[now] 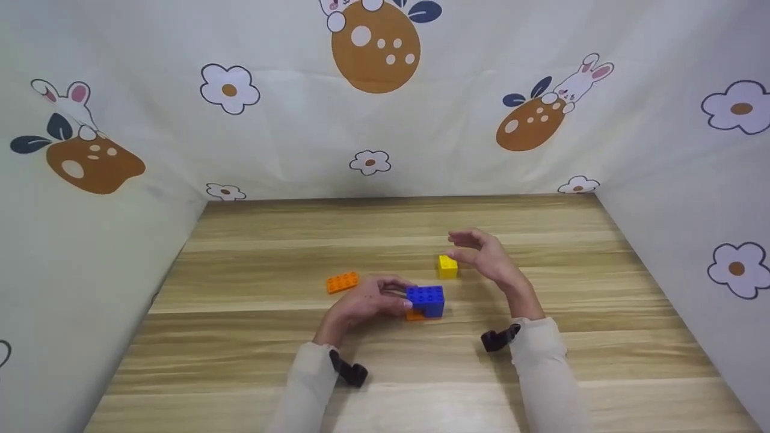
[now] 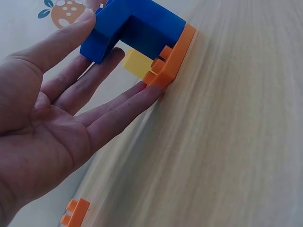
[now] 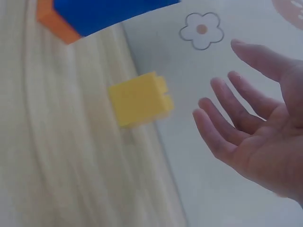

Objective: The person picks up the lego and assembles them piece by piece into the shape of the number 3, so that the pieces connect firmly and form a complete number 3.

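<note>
My left hand (image 1: 379,299) lies on the wooden table (image 1: 252,337) with straight fingers (image 2: 118,106) against a small stack: a blue brick (image 1: 426,299) on an orange plate (image 1: 414,316). In the left wrist view the thumb touches the blue brick (image 2: 137,23) and the fingertips touch the edge of the orange plate (image 2: 175,56). My right hand (image 1: 475,248) hovers open, holding nothing, just above and right of a small yellow block (image 1: 447,266). The right wrist view shows the yellow block (image 3: 139,99) apart from my right hand (image 3: 236,109).
A loose orange brick (image 1: 341,281) lies left of my left hand, also seen as an orange brick (image 2: 75,213) in the left wrist view. Cloth walls (image 1: 385,138) printed with flowers and rabbits close the table at the back and both sides.
</note>
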{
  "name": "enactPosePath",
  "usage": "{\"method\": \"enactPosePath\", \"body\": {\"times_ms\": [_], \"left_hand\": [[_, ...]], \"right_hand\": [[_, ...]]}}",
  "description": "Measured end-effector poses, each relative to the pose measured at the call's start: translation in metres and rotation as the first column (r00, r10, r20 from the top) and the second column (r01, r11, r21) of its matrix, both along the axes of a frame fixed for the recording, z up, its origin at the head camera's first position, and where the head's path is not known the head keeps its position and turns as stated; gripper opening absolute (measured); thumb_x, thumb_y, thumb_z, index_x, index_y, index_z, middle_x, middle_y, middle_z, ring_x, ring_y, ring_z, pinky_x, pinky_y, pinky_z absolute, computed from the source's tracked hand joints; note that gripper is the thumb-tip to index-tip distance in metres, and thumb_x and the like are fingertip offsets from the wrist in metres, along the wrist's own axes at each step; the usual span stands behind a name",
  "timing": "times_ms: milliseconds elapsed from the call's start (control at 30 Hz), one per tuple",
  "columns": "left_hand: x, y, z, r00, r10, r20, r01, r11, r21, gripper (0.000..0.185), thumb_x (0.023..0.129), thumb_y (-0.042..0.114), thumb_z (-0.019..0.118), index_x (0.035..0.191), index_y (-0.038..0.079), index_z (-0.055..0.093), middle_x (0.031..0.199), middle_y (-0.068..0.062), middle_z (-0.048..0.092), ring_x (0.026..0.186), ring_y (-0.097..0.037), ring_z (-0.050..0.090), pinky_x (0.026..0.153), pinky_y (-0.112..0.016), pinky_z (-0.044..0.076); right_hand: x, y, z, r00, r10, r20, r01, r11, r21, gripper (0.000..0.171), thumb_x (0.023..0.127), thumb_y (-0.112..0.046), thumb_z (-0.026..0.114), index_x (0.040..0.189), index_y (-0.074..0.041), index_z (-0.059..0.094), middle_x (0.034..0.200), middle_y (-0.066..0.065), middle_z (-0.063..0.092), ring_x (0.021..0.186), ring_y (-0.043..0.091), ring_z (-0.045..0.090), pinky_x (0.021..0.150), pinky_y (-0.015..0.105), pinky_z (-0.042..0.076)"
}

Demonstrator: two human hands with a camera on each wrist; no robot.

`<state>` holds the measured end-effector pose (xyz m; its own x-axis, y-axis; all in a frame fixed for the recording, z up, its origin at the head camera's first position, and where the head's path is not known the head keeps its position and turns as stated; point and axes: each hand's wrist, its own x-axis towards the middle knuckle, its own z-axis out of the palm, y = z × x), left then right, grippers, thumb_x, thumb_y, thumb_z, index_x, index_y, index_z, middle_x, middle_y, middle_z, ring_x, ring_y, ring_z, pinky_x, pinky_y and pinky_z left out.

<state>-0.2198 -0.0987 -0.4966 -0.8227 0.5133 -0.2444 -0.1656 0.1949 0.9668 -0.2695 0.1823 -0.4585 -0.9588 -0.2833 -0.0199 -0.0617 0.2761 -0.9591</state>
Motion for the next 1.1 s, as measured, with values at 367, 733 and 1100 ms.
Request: {"method": "enactPosePath", "body": {"times_ms": [367, 733, 1100], "left_hand": [[0.001, 0.0, 0.0, 1.0, -0.002, 0.0, 0.002, 1.0, 0.026, 0.045, 0.087, 0.023, 0.079, 0.129, 0.013, 0.066, 0.131, -0.013, 0.067, 0.11, -0.023, 0.069, 0.09, -0.035, 0.06], [0.003, 0.001, 0.003, 1.0, -0.009, -0.027, 0.008, 0.999, -0.037, 0.045, 0.085, 0.031, 0.08, 0.127, 0.022, 0.068, 0.132, -0.009, 0.067, 0.115, -0.021, 0.067, 0.095, -0.035, 0.058], [0.003, 0.001, 0.003, 1.0, -0.004, -0.023, 0.004, 1.0, -0.008, 0.045, 0.086, 0.026, 0.08, 0.128, 0.018, 0.067, 0.132, -0.011, 0.067, 0.114, -0.022, 0.068, 0.093, -0.036, 0.058]], "right_hand": [[-0.011, 0.007, -0.036, 0.99, -0.004, 0.142, -0.009, 0.996, 0.086, 0.061, 0.091, -0.018, 0.074, 0.143, 0.0, 0.05, 0.147, 0.022, 0.053, 0.137, 0.039, 0.049, 0.109, 0.043, 0.048], [-0.008, 0.002, -0.037, 0.99, -0.006, 0.141, -0.003, 0.998, 0.059, 0.057, 0.087, 0.001, 0.073, 0.14, 0.002, 0.053, 0.139, 0.024, 0.059, 0.127, 0.034, 0.058, 0.091, 0.023, 0.053], [-0.006, -0.006, -0.029, 0.988, -0.063, 0.138, 0.039, 0.985, 0.171, 0.045, 0.087, -0.002, 0.075, 0.13, -0.007, 0.065, 0.129, 0.018, 0.067, 0.115, 0.026, 0.063, 0.09, 0.028, 0.054]]}}
